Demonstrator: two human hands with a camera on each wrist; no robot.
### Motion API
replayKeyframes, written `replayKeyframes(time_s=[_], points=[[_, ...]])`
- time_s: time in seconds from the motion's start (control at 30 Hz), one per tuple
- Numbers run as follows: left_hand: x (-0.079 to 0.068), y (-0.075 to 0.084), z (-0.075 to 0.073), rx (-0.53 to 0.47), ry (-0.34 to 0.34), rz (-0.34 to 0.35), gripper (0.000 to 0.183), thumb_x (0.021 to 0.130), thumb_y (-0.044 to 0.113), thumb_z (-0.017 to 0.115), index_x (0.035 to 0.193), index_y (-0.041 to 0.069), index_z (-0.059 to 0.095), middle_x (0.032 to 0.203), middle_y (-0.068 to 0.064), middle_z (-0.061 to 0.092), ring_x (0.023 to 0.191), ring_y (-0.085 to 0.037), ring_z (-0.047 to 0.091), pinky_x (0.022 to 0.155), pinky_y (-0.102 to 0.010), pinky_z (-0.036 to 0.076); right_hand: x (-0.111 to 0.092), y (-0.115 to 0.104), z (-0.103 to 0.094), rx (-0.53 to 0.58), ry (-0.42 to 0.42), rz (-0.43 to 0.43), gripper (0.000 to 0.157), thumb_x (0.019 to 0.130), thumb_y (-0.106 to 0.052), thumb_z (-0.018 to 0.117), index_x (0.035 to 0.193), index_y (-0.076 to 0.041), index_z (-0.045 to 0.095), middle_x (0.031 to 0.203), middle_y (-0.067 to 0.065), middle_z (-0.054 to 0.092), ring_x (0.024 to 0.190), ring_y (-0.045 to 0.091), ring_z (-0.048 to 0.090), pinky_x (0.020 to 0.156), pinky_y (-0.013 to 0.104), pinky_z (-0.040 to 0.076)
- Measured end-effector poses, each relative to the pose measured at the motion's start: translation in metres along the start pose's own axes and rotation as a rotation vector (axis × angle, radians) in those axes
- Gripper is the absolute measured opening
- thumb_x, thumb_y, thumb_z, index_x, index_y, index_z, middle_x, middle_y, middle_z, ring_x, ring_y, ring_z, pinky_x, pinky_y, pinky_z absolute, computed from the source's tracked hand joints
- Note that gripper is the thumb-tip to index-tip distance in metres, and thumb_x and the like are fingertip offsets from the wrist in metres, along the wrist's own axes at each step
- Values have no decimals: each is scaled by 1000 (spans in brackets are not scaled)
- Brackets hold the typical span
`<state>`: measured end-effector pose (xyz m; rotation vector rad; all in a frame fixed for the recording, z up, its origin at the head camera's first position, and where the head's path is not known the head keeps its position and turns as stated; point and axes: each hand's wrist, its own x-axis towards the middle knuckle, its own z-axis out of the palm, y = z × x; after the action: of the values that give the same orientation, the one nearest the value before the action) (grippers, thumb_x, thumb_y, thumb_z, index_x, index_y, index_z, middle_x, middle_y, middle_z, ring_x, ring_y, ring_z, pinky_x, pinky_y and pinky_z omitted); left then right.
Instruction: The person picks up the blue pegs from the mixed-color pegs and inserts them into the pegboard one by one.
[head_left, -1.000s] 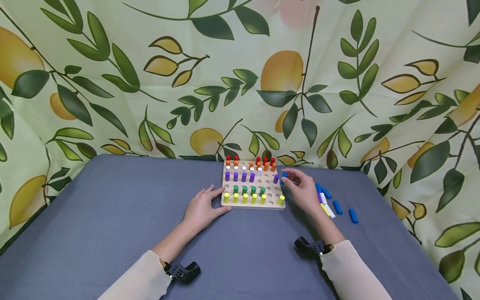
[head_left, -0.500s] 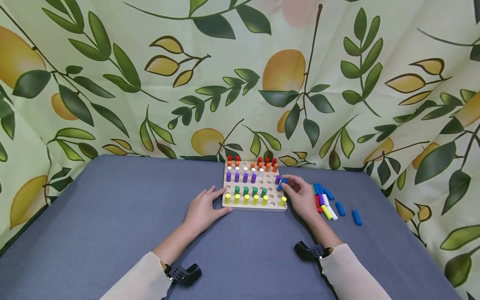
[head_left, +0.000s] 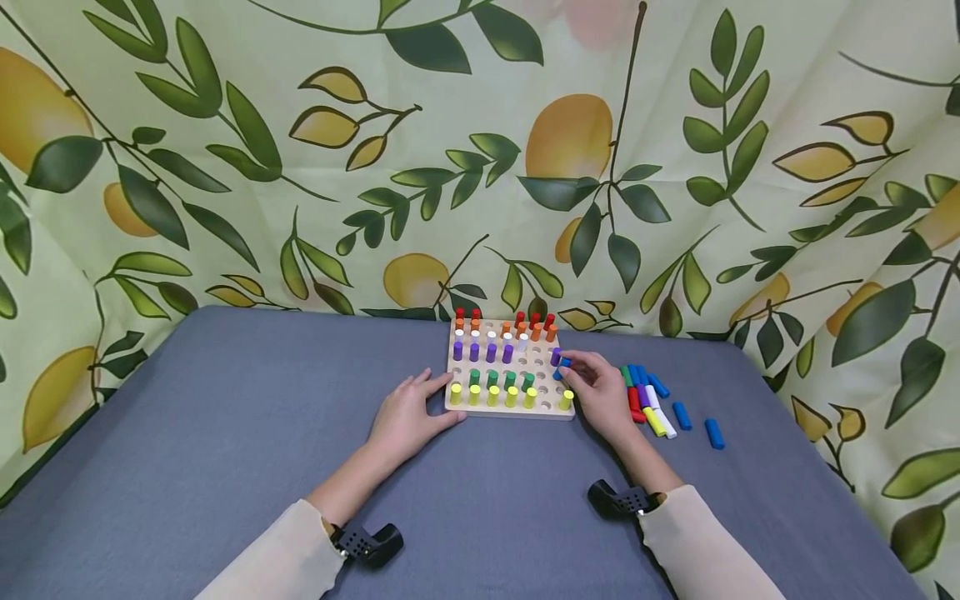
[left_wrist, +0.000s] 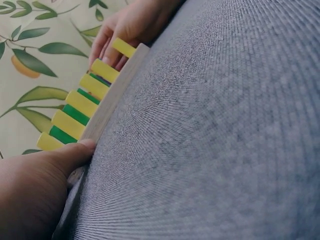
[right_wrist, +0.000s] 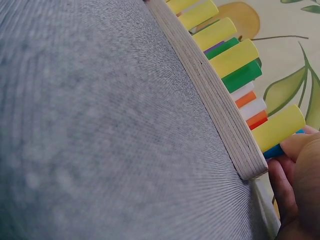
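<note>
A wooden pegboard (head_left: 517, 412) carries rows of red, orange, white, purple, green and yellow pegs. My left hand (head_left: 405, 417) touches its left side, index finger at the edge and thumb by the front corner. The left wrist view has that thumb (left_wrist: 80, 151) pressed to the board's front edge (left_wrist: 117, 95). Between thumb and fingers, my right hand (head_left: 606, 396) pinches a blue peg (head_left: 560, 371) over the right-hand column, just in front of a purple peg (head_left: 556, 357). In the right wrist view the blue peg (right_wrist: 273, 151) shows behind a yellow one (right_wrist: 280, 129); its lower end is hidden.
Loose pegs lie on the grey cloth right of the right hand: several blue ones (head_left: 681, 416), plus red (head_left: 634, 402), green, purple, white (head_left: 666, 423) and yellow (head_left: 654, 422). A patterned curtain (head_left: 337, 167) hangs right behind the table.
My right hand has brought the blue peg slightly down and left, from beside the purple peg to the row in front of it. The left hand stays at the board.
</note>
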<state>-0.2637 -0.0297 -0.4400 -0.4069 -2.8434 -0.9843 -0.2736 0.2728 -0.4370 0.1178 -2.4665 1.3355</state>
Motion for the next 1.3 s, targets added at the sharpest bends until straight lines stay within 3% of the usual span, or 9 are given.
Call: replayKeyframes(time_s=[0.27, 0.87, 1.3], points=[[0, -1, 0, 6, -3, -3, 66, 82, 44, 82, 139, 17, 64, 148, -26, 54, 137, -54, 47, 110, -68, 40, 1, -2, 1, -23, -4, -7, 27, 98, -13, 66, 125, -10, 70, 114, 12, 68, 104, 23, 66, 80, 7, 48], [0, -1, 0, 6, 15, 15, 65, 82, 42, 83, 138, 15, 64, 146, -26, 55, 137, -52, 49, 109, -67, 41, 1, -4, 1, -69, -18, 20, 26, 98, -15, 66, 124, -12, 71, 116, 12, 67, 104, 23, 65, 80, 10, 48], [-1, 1, 0, 10, 4, 6, 65, 83, 43, 82, 139, 16, 63, 147, -25, 55, 137, -52, 48, 110, -67, 40, 0, 0, 0, -33, -35, 21, 26, 98, -19, 68, 123, -11, 73, 117, 11, 69, 104, 22, 64, 81, 10, 49]])
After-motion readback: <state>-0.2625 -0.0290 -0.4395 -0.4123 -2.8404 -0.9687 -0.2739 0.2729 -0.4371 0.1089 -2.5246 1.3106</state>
